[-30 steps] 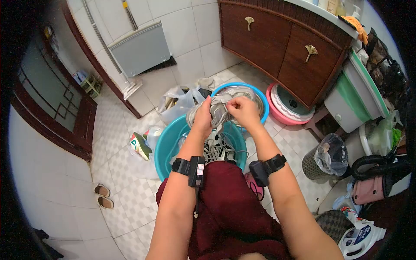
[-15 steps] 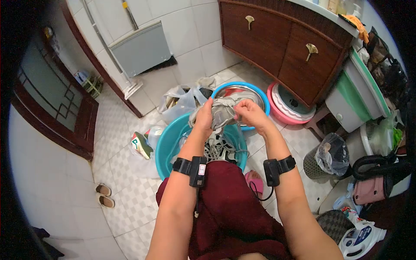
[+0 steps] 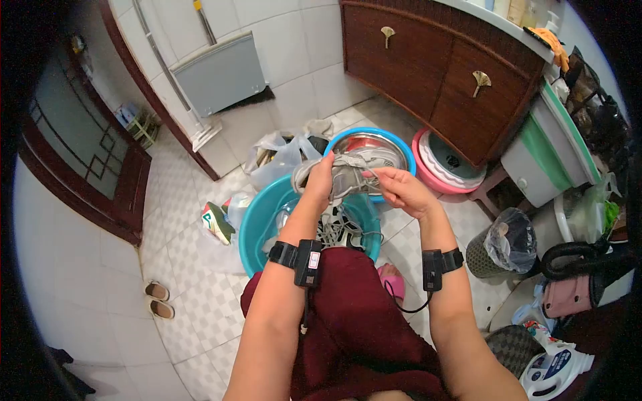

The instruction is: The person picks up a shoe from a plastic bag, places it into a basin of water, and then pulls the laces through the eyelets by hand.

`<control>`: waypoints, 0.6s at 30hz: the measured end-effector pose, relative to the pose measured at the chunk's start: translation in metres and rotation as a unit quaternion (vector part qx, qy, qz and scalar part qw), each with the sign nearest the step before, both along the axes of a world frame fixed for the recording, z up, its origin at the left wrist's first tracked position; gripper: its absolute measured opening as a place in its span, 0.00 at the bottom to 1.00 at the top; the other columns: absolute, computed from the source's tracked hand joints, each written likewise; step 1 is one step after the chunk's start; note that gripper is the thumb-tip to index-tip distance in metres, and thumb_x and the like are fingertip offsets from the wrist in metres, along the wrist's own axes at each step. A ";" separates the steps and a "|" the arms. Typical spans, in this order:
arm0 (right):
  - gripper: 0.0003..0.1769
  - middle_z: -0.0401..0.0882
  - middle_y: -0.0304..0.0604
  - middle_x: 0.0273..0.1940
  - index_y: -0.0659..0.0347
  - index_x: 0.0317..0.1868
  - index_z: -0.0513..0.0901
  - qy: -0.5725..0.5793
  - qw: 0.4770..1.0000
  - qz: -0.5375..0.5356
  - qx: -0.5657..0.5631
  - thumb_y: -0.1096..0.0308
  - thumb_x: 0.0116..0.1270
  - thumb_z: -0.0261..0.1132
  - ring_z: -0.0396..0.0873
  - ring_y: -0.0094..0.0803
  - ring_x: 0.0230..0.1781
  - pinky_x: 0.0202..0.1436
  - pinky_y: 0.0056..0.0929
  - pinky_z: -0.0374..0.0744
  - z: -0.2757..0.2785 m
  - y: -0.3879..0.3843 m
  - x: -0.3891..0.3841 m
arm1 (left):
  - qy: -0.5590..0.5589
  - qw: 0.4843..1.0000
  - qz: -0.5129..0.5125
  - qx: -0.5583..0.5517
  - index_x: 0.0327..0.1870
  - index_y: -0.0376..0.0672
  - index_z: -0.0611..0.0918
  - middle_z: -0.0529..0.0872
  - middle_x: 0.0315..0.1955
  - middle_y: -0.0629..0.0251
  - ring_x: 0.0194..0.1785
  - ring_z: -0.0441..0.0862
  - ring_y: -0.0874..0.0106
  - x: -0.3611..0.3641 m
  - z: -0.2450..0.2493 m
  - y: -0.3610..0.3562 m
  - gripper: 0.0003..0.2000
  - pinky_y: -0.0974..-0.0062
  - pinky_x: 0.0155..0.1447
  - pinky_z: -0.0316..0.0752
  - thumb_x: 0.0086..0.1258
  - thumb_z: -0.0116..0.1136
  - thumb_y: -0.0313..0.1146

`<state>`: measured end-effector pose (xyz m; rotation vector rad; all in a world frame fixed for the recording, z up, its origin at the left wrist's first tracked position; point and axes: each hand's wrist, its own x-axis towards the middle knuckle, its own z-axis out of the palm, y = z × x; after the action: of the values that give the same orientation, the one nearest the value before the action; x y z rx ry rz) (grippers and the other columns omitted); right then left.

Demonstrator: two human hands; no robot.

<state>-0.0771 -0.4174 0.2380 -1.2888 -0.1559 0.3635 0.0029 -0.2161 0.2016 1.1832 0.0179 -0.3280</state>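
A grey sneaker (image 3: 346, 179) hangs over the teal basin (image 3: 253, 224), with my left hand (image 3: 319, 183) closed around its heel end. On the sneaker's upper side my right hand (image 3: 405, 192) pinches a pale shoelace (image 3: 372, 172) between thumb and finger. Below, inside the teal basin, lies a black-and-white shoe (image 3: 349, 234) with loose laces. Behind the sneaker stands a blue basin (image 3: 410, 155) with a metal bowl in it; the sneaker hides part of both.
Plastic bags (image 3: 284, 160) sit behind the teal basin, and a green-and-white shoe box (image 3: 217, 224) is to its left. Pink basin (image 3: 438, 180), trash bin (image 3: 501, 244) and detergent bottle (image 3: 556, 371) stand on the right. A brown cabinet (image 3: 421, 73) overhangs the back.
My right hand has moved right and slightly down, drawing the shoelace away from the sneaker. My left hand keeps hold of the sneaker, whose side now shows more.
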 end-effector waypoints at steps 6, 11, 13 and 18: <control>0.24 0.72 0.38 0.25 0.63 0.28 0.75 -0.093 0.929 -0.068 0.352 0.51 0.73 0.50 0.61 0.20 0.19 0.17 0.15 0.61 -0.028 -0.020 -0.007 | 0.061 0.984 0.041 -0.159 0.50 0.39 0.76 0.82 0.44 0.57 0.45 0.82 0.62 0.000 0.010 0.010 0.20 0.62 0.51 0.77 0.71 0.44 0.47; 0.23 0.78 0.39 0.29 0.63 0.34 0.80 0.024 0.951 -0.230 -0.207 0.49 0.71 0.52 0.61 0.18 0.15 0.17 0.13 0.57 -0.028 -0.023 -0.008 | 0.019 0.989 0.052 -0.134 0.48 0.38 0.76 0.82 0.44 0.60 0.45 0.81 0.66 0.002 0.007 0.010 0.19 0.68 0.53 0.75 0.73 0.43 0.45; 0.19 0.81 0.41 0.34 0.63 0.43 0.79 -0.080 0.921 -0.292 -0.247 0.54 0.65 0.61 0.70 0.22 0.23 0.25 0.20 0.68 -0.028 -0.018 -0.001 | 0.017 0.989 0.044 -0.143 0.49 0.37 0.76 0.82 0.44 0.59 0.46 0.81 0.66 -0.003 0.012 0.005 0.19 0.68 0.54 0.74 0.74 0.42 0.45; 0.21 0.79 0.46 0.40 0.59 0.45 0.80 -0.325 0.775 -0.350 -0.414 0.58 0.54 0.71 0.77 0.42 0.44 0.45 0.36 0.75 -0.008 0.015 0.020 | 0.036 0.984 -0.004 -0.177 0.50 0.36 0.76 0.82 0.46 0.58 0.48 0.80 0.66 -0.004 0.013 0.007 0.20 0.68 0.54 0.74 0.75 0.39 0.45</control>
<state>-0.0569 -0.4020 0.2300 -2.1964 -0.0806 -0.7781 -0.0015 -0.2094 0.2144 0.8193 0.0171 -0.3635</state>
